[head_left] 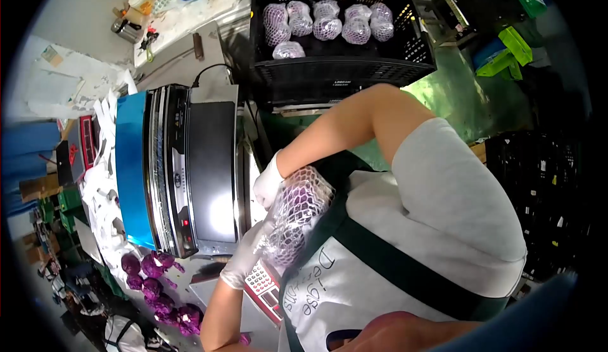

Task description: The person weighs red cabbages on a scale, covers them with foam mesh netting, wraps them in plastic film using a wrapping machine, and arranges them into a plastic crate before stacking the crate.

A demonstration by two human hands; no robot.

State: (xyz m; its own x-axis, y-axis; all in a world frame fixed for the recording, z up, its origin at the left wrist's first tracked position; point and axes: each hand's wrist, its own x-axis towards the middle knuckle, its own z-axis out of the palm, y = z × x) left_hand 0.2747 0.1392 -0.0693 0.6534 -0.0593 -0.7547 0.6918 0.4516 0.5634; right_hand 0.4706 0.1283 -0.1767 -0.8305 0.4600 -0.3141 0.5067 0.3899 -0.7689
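Observation:
A purple bundle in white netting and clear film (297,212) rests against my chest, between my gloved hands. My right hand (269,184), in a white glove, closes on its far upper side. My left hand (248,257), also gloved, closes on its lower side, with the fingertips partly hidden by the film. Just in front of both hands lies the dark flat plate (214,155) of a wrapping machine with a blue panel (133,168). Below my left hand is a red and white keypad device (263,285).
A black crate (342,70) at the top holds several similar netted bundles (326,22). Loose purple vegetables (158,288) lie at lower left, near white crumpled strips (101,187). A cluttered counter (221,6) stands at upper left. Dark stacked crates (538,187) are at the right.

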